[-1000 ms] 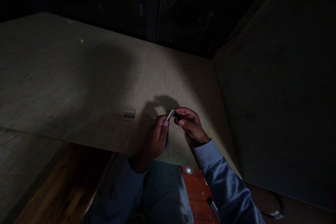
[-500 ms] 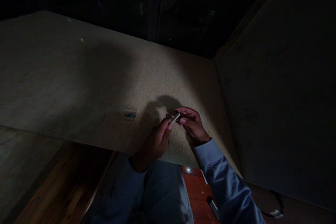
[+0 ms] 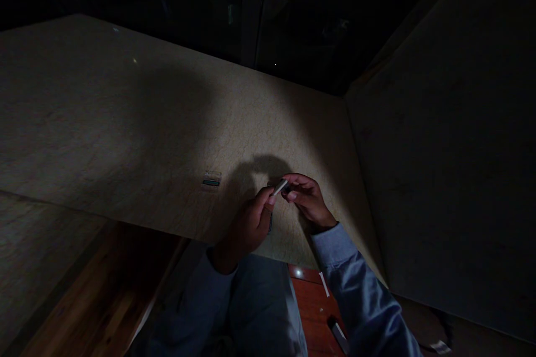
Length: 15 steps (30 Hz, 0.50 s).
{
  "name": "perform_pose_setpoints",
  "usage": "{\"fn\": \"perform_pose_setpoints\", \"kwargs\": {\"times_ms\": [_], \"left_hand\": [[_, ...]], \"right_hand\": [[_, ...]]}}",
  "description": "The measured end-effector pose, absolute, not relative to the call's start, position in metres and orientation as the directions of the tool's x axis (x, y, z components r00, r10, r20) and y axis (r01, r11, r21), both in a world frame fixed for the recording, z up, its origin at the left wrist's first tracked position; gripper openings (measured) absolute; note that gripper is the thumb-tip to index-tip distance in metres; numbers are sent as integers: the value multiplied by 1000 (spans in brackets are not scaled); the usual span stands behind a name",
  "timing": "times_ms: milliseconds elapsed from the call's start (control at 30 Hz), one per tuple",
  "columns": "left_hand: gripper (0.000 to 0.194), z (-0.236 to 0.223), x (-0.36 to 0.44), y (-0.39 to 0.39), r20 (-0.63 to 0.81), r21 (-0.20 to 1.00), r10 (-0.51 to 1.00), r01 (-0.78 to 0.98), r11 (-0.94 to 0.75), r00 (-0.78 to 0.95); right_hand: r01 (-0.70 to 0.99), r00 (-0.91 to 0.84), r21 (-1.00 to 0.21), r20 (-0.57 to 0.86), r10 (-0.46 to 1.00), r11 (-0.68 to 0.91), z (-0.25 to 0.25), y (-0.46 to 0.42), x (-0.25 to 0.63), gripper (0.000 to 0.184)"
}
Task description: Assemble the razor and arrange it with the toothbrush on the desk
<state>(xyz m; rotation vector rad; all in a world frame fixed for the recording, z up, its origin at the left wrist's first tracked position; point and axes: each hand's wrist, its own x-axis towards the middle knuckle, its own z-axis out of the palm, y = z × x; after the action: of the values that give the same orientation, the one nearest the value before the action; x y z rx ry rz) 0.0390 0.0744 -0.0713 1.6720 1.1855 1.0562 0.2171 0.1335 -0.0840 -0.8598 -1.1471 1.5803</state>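
Observation:
My left hand (image 3: 251, 222) pinches a short, pale, stick-shaped piece (image 3: 279, 187) between thumb and fingertips. It slants up to the right, toward my right hand (image 3: 307, 198). The curled fingers of that hand close on a small dark piece (image 3: 286, 189) at the upper end of the pale one; whether the two are joined I cannot tell. Just behind the left thumb, a dark object (image 3: 270, 223) on the tabletop is mostly hidden. Left of my hands lies a small clear case (image 3: 211, 179) with a teal and dark strip. The light is dim.
The speckled stone tabletop (image 3: 247, 111) stretches to dark window panes at the back. A wall-like slab (image 3: 435, 167) bounds the right side. Below the front edge are my legs (image 3: 263, 307) and a reddish wooden surface (image 3: 310, 307) with a white strip (image 3: 324, 284) and a dark item (image 3: 337, 334).
Both hands stay almost in place with the pale piece, which has tilted slightly. The view has shifted a little, and more of the dark object behind my left thumb shows.

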Motion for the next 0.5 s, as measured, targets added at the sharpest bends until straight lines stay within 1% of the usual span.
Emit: {"fn": "perform_pose_setpoints", "kwargs": {"times_ms": [300, 500], "left_hand": [[39, -74, 38, 78, 172, 900, 976, 381, -212, 137], [38, -70, 38, 76, 151, 897, 967, 382, -221, 204]], "right_hand": [[-304, -362, -944, -10, 932, -129, -85, 132, 218, 38], [-310, -341, -942, -19, 940, -131, -87, 133, 219, 39]]}}
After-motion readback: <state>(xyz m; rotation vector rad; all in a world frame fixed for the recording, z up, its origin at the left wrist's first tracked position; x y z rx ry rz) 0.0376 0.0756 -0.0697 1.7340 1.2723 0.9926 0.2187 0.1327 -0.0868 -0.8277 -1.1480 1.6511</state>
